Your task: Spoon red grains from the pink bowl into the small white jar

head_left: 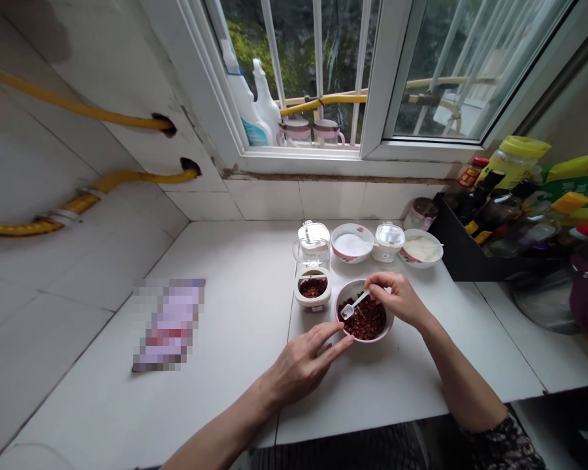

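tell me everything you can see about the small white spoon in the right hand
The small white plastic-looking spoon has a narrow, straight handle and a small scoop. The bare right hand grips its handle end in the fingertips. It slants down leftward, scoop lowest, over dark red, dry-looking pieces in a round, pale pink-rimmed bowl. Whether the scoop touches them is unclear.

The spoon (pixel 357 303) looks like smooth plastic, the bowl (pixel 391 325) glossy, its flakes (pixel 368 321) rough, the countertop (pixel 245 287) smooth
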Available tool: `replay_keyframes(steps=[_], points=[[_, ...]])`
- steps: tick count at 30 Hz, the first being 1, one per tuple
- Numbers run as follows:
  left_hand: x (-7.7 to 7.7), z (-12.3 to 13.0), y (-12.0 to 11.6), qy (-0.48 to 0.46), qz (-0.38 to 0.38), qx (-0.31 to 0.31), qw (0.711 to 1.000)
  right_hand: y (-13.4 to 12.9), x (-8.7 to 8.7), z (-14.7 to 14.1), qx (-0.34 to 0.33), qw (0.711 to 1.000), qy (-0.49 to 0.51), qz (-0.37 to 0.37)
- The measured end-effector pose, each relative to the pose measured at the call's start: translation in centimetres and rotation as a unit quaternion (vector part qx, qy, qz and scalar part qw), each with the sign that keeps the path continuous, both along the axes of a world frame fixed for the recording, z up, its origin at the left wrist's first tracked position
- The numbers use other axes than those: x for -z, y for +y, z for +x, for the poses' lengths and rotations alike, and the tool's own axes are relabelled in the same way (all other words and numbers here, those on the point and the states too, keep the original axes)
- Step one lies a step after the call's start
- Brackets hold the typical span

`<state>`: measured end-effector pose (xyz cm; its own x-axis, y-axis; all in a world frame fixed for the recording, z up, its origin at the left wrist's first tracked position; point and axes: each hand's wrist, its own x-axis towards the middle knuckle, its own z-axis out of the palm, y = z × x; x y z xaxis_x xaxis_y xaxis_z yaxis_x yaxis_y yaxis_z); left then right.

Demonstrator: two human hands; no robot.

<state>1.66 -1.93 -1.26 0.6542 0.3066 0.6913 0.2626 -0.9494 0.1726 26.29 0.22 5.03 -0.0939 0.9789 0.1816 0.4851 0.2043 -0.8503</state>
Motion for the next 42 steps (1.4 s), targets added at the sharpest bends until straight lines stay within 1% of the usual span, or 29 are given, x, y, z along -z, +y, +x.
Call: replay_keyframes(steps=[3, 5, 8, 10, 13, 14, 15, 17, 19, 21, 22, 24, 26, 28, 30, 33, 36, 39, 42], points=[[0.2, 0.0, 0.0, 0.004, -0.001, -0.003, 1.000, 0.3, -0.2, 0.4, 0.025, 0.996, 0.072, -0.040], [0.3, 0.0, 0.0, 0.004, 0.001, -0.004, 1.000, 0.7, -0.3, 0.5, 0.052, 0.990, 0.126, -0.044], [0.3, 0.0, 0.0, 0.002, 0.006, -0.003, 1.000, 1.1, -0.7, -0.2, 0.080, 0.980, 0.182, -0.018], [0.2, 0.1, 0.0, -0.001, 0.009, -0.003, 1.000, 1.2, -1.1, -1.2, 0.097, 0.977, 0.187, 0.016], [0.1, 0.2, 0.0, -0.003, 0.012, -0.004, 1.000, 0.9, -1.4, -3.3, 0.120, 0.979, 0.127, 0.106], [0.0, 0.3, 0.0, -0.004, 0.014, -0.005, 1.000, 0.8, -1.4, -3.9, 0.117, 0.977, 0.084, 0.154], [-0.1, 0.3, 0.0, -0.005, 0.017, -0.006, 1.000, 0.6, -1.3, -4.5, 0.099, 0.973, 0.034, 0.206], [-0.2, 0.4, 0.1, -0.007, 0.024, -0.007, 1.000, 0.3, -1.1, -5.2, 0.044, 0.950, -0.064, 0.303], [-0.3, 0.4, 0.1, -0.010, 0.030, -0.008, 0.999, 0.0, -1.1, -5.1, -0.003, 0.920, -0.131, 0.369], [-0.4, 0.4, 0.1, -0.015, 0.037, -0.009, 0.999, -0.3, -1.3, -4.3, 0.001, 0.905, -0.151, 0.397], [-0.4, 0.4, 0.1, -0.015, 0.038, -0.010, 0.999, -0.3, -1.4, -3.7, 0.017, 0.905, -0.149, 0.397], [-0.4, 0.4, 0.1, -0.009, 0.038, -0.013, 0.999, -0.4, -1.8, -2.2, 0.047, 0.916, -0.137, 0.375], [-0.3, 0.3, 0.1, -0.003, 0.035, -0.013, 0.999, -0.3, -2.0, -0.6, 0.037, 0.931, -0.148, 0.333], [-0.2, 0.3, 0.1, -0.005, 0.035, -0.011, 0.999, -0.1, -1.9, 0.6, 0.031, 0.938, -0.177, 0.296], [-0.2, 0.2, 0.2, -0.004, 0.035, -0.011, 0.999, 0.0, -1.5, 1.2, 0.022, 0.943, -0.211, 0.256], [-0.1, 0.2, 0.2, -0.003, 0.036, -0.009, 0.999, -0.1, -0.8, 1.2, -0.011, 0.952, -0.227, 0.203], [0.0, 0.1, 0.2, -0.006, 0.034, -0.007, 0.999, -0.2, -0.6, 0.7, -0.044, 0.964, -0.198, 0.174], [0.2, 0.1, 0.1, -0.003, 0.027, -0.008, 1.000, -0.4, -0.6, 0.4, -0.035, 0.970, -0.178, 0.163], [0.2, 0.0, 0.1, -0.001, 0.025, -0.008, 1.000, -0.4, -0.4, 0.1, -0.032, 0.972, -0.179, 0.151]])
